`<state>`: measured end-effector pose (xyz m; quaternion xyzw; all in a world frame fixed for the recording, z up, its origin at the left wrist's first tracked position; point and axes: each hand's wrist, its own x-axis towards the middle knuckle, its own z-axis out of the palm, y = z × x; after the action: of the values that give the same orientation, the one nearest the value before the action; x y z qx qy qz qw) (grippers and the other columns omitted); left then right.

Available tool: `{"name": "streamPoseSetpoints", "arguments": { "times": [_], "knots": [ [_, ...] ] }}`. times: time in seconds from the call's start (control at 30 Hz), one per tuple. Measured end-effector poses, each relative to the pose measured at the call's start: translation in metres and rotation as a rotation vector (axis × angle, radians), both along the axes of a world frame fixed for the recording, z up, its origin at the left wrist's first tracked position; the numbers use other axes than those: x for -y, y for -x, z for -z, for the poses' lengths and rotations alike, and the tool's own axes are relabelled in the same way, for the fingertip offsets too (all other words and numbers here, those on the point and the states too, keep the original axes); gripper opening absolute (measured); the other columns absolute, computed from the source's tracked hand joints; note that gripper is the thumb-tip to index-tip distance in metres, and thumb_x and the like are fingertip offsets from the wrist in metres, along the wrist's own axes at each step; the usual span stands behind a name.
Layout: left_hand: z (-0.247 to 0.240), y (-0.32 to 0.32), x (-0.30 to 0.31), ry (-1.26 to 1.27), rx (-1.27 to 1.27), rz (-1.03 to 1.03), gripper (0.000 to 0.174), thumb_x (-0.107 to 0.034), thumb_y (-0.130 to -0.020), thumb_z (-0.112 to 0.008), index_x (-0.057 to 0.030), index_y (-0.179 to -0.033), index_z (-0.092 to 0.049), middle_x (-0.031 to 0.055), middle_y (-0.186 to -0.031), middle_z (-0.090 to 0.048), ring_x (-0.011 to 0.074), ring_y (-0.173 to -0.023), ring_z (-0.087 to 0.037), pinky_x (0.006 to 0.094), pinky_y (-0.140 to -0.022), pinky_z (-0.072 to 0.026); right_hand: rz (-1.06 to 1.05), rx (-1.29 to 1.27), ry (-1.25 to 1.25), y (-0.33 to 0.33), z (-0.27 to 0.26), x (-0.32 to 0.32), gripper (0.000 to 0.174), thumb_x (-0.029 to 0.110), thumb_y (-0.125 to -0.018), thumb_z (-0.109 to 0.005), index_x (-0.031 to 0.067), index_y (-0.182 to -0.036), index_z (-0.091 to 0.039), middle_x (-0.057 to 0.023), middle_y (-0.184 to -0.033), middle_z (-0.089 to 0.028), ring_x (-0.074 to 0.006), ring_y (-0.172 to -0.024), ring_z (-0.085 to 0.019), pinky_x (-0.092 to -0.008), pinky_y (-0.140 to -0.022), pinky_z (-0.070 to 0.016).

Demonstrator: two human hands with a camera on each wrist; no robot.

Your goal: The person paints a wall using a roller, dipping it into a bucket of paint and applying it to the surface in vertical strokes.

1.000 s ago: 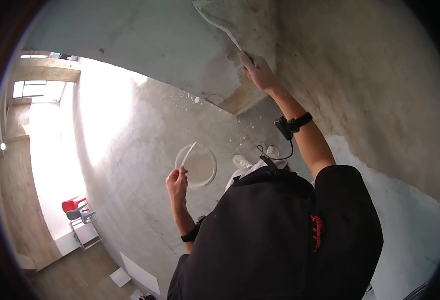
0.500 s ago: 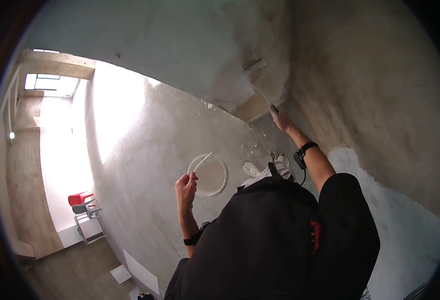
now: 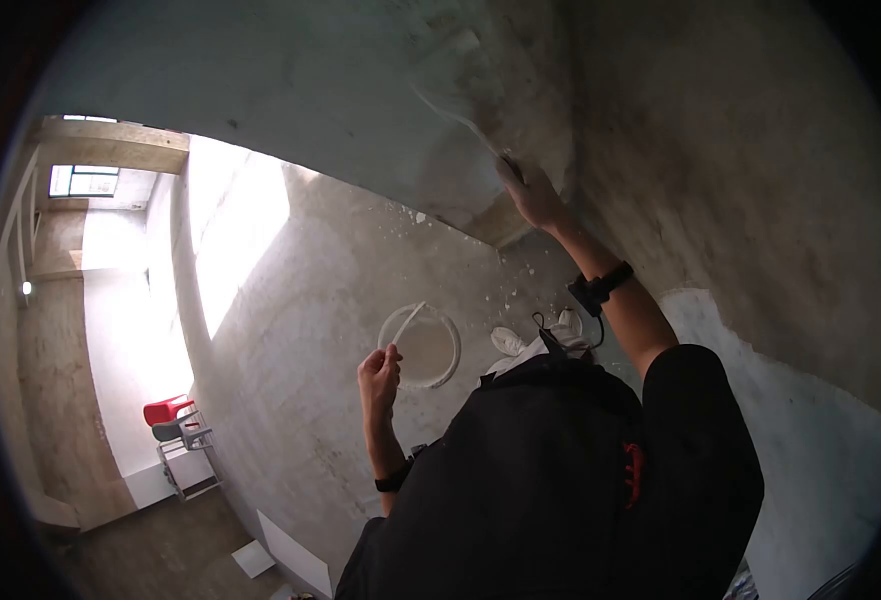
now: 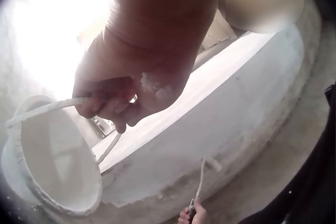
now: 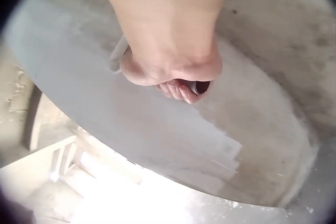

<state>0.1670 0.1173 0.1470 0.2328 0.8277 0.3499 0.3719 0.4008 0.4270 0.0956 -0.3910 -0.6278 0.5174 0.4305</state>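
Note:
In the head view my left hand [image 3: 378, 377] grips the pale handle of a white bucket [image 3: 456, 352], with the fingers curled round it. The left wrist view shows the bucket's round rim [image 4: 97, 192] hanging below and beside that hand. My right hand [image 3: 534, 195] holds a paint roller by its grip, arm stretched out toward the wall. Its thin, white-coated frame [image 4: 200, 180] runs up to the roller head [image 4: 212, 164], which lies against the wall surface. From the right wrist, the hollow end of the grip [image 5: 201, 87] shows beyond the curled fingers.
The wall [image 3: 340, 100] is partly grey-white, with bare brownish patches near the corner. White spatters [image 3: 420, 217] dot the floor beside the shoes [image 3: 507, 341]. A red chair [image 3: 167, 409] and a grey chair [image 3: 172, 430] stand far left, near white panels [image 3: 293, 553].
My right hand first drew back toward the body with the roller, then moved out along the wall again. My left hand and the bucket shifted slightly rightward in the head view.

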Motion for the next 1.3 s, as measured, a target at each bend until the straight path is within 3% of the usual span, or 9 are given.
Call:
{"name": "streamPoseSetpoints", "arguments": {
  "times": [0.27, 0.37, 0.53, 0.73, 0.8, 0.87, 0.93, 1.0, 1.3],
  "knots": [
    [-0.013, -0.005, -0.002, 0.008, 0.014, 0.021, 0.032, -0.028, -0.093, -0.059, -0.0001, -0.077, -0.062, -0.0043, -0.055, -0.046, 0.0038, -0.048, -0.040, 0.0223, -0.044, -0.0313, -0.078, -0.258, -0.046, 0.024, -0.123, -0.015, 0.044, 0.035, -0.098, -0.044, 0.0104, -0.062, -0.040, 0.0046, -0.053, -0.034, -0.0055, -0.049, -0.031, -0.0272, -0.046, -0.0272],
    [-0.011, -0.004, -0.003, 0.032, -0.019, 0.029, 0.032, -0.028, -0.092, -0.059, 0.0001, -0.076, -0.062, -0.0041, -0.055, -0.047, 0.0038, -0.048, -0.041, 0.0222, -0.043, -0.0314, -0.112, -0.242, -0.134, 0.029, -0.096, -0.024, 0.043, 0.035, -0.098, -0.044, 0.0105, -0.063, -0.039, 0.0049, -0.053, -0.035, -0.0051, -0.049, -0.032, -0.0262, -0.045, -0.0275],
    [-0.001, -0.003, 0.001, 0.018, -0.030, 0.000, 0.031, -0.027, -0.092, -0.060, 0.0004, -0.077, -0.062, -0.0036, -0.055, -0.047, 0.0041, -0.048, -0.041, 0.0225, -0.044, -0.0320, -0.096, -0.082, 0.052, 0.013, 0.001, -0.013, 0.038, 0.034, -0.096, -0.048, 0.0042, -0.073, -0.048, 0.0022, -0.059, -0.038, -0.0076, -0.057, -0.035, -0.0296, -0.052, -0.0328],
    [0.002, -0.004, 0.000, 0.028, -0.026, -0.003, 0.031, -0.027, -0.092, -0.060, 0.0002, -0.076, -0.063, -0.0032, -0.055, -0.048, 0.0042, -0.047, -0.041, 0.0224, -0.043, -0.0323, -0.117, 0.099, 0.286, -0.031, 0.111, 0.022, 0.049, 0.041, -0.098, -0.041, 0.0004, -0.071, -0.051, -0.0034, -0.058, -0.039, -0.0122, -0.057, -0.038, -0.0359, -0.054, -0.0348],
    [0.002, -0.004, 0.000, 0.023, -0.035, 0.020, 0.031, -0.027, -0.092, -0.060, 0.0001, -0.078, -0.062, -0.0048, -0.057, -0.045, 0.0032, -0.048, -0.038, 0.0212, -0.042, -0.0294, -0.037, 0.278, 0.309, -0.045, 0.147, 0.034, 0.058, 0.047, -0.096, -0.039, -0.0038, -0.078, -0.059, -0.0135, -0.063, -0.056, -0.0235, -0.062, -0.056, -0.0417, -0.061, -0.0425],
    [0.002, -0.001, 0.000, 0.031, -0.044, 0.028, 0.032, -0.027, -0.092, -0.060, 0.0003, -0.077, -0.062, -0.0040, -0.056, -0.047, 0.0038, -0.048, -0.039, 0.0216, -0.043, -0.0309, 0.067, 0.403, 0.247, -0.055, 0.183, 0.044, 0.061, 0.050, -0.095, -0.039, -0.0056, -0.085, -0.062, -0.0205, -0.074, -0.060, -0.0313, -0.074, -0.060, -0.0434, -0.068, -0.0449],
    [-0.001, -0.003, 0.000, 0.036, -0.047, 0.036, 0.033, -0.028, -0.092, -0.060, 0.0005, -0.075, -0.063, -0.0031, -0.055, -0.048, 0.0044, -0.047, -0.041, 0.0222, -0.043, -0.0324, 0.160, 0.530, 0.190, -0.069, 0.185, 0.056, 0.066, 0.053, -0.093, -0.039, -0.0074, -0.092, -0.064, -0.0275, -0.085, -0.065, -0.0391, -0.086, -0.065, -0.0450, -0.076, -0.0473],
    [-0.002, -0.002, 0.001, 0.041, -0.038, 0.041, 0.033, -0.028, -0.091, -0.060, 0.0007, -0.075, -0.063, -0.0029, -0.055, -0.048, 0.0044, -0.047, -0.042, 0.0223, -0.043, -0.0326, -0.040, 0.873, 0.414, -0.084, 0.177, 0.062, 0.067, 0.055, -0.091, -0.042, -0.0070, -0.101, -0.064, -0.0326, -0.099, -0.060, -0.0437, -0.102, -0.058, -0.0444, -0.085, -0.0475],
    [-0.012, -0.003, -0.005, -0.002, -0.116, 0.153, 0.035, -0.030, -0.092, -0.059, 0.0022, -0.079, -0.063, -0.0033, -0.057, -0.046, 0.0050, -0.048, -0.041, 0.0225, -0.043, -0.0330, -0.371, 0.763, 0.279, -0.117, 0.029, 0.141, 0.050, 0.044, -0.093, -0.048, -0.0030, -0.094, -0.063, -0.0270, -0.081, -0.062, -0.0431, -0.082, -0.061, -0.0448, -0.071, -0.0455]
  ]
}}
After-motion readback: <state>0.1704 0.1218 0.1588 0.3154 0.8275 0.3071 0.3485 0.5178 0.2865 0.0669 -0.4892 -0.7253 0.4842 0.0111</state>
